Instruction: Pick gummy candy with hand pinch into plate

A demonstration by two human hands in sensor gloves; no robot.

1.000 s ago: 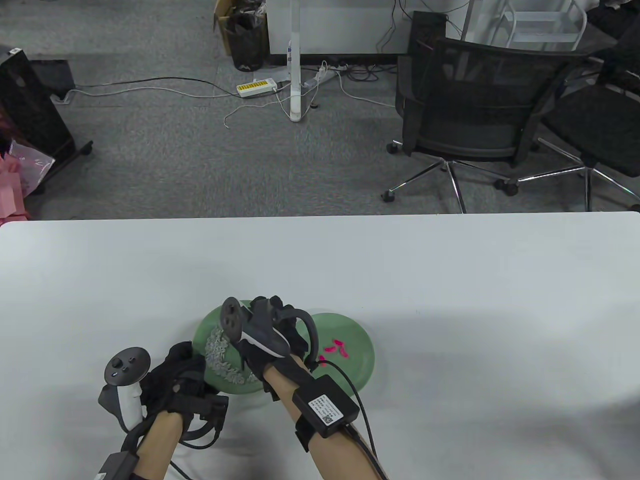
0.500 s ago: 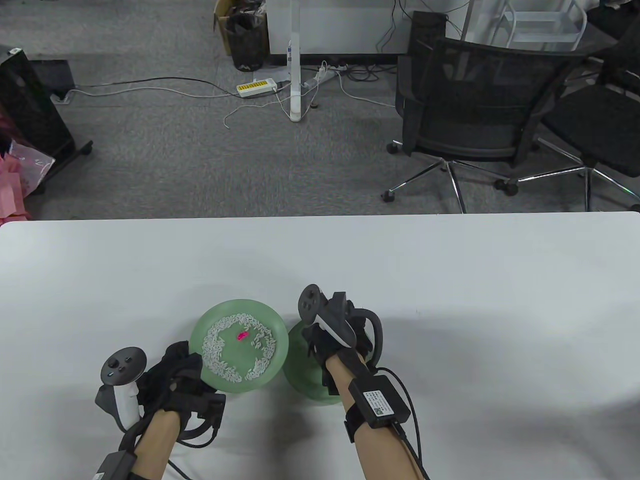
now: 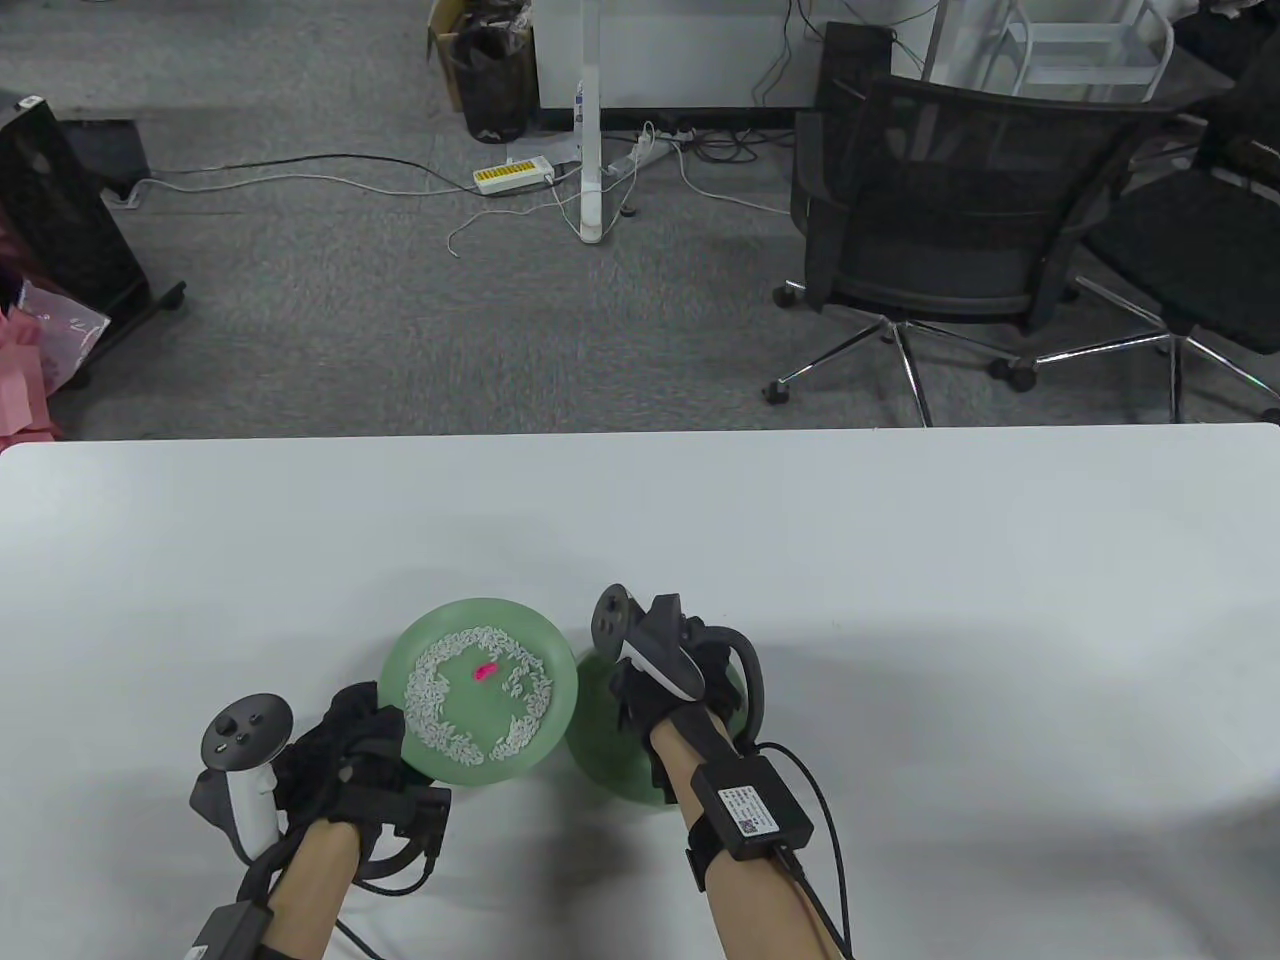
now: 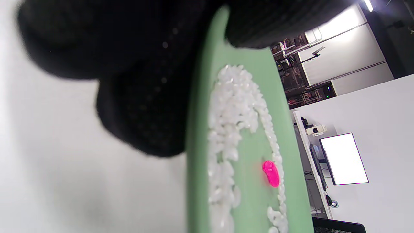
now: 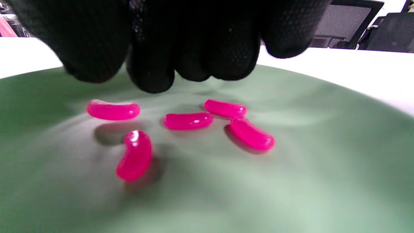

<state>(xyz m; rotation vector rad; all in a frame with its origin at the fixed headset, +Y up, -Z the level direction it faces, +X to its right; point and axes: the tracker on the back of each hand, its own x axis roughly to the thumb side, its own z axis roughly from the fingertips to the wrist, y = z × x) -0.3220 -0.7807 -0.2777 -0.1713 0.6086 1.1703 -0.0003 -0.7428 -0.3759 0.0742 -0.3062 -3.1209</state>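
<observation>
Gummy candies, glossy magenta and bean-shaped, lie five together (image 5: 187,120) on the smooth matte green plate (image 5: 291,181) under the right hand (image 3: 672,668), whose knit-gloved fingertips (image 5: 152,77) bunch just above them with nothing visibly pinched; whether that grip is closed I cannot tell. A sixth candy (image 3: 485,671) rests inside a ring of white rice grains (image 3: 440,735) on the left green plate (image 3: 545,640), whose near rim the left hand (image 3: 345,745) holds on the white counter (image 3: 900,560)

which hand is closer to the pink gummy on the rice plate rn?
Left, narrowly. The left hand grips that plate's near-left rim; the gummy lies mid-plate. The right hand hovers over the neighbouring plate.
</observation>
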